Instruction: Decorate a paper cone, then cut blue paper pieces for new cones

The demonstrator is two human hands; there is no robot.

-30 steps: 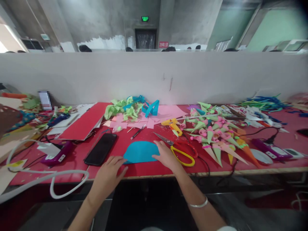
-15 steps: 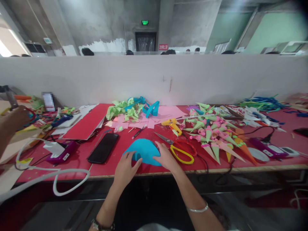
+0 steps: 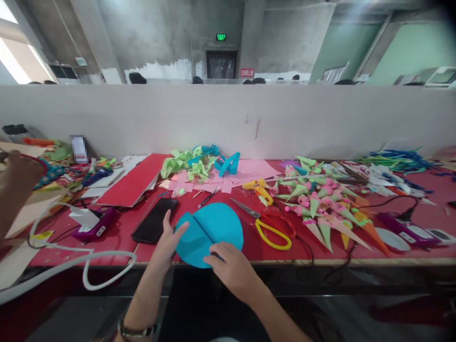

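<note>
A round blue paper disc (image 3: 213, 225) with a crease across it lies at the front edge of the red table (image 3: 320, 249). My left hand (image 3: 166, 240) rests on the disc's left edge with the fingers stretched and the thumb up. My right hand (image 3: 230, 268) pinches the disc's near edge, fingers curled on the paper. A black phone (image 3: 156, 220) lies just left of the disc. Scissors with yellow and red handles (image 3: 269, 225) lie just right of it.
Several paper cones (image 3: 320, 204) are heaped at the right. Green and blue paper scraps (image 3: 197, 164) sit on pink sheets behind the disc. A purple glue gun (image 3: 94, 227), a white cable (image 3: 83, 263) and another person's hand (image 3: 16, 173) are at the left.
The blue paper was a folded half circle and now lies opened as a full disc. My right hand moved from its far right edge to its near edge. My left hand shifted left.
</note>
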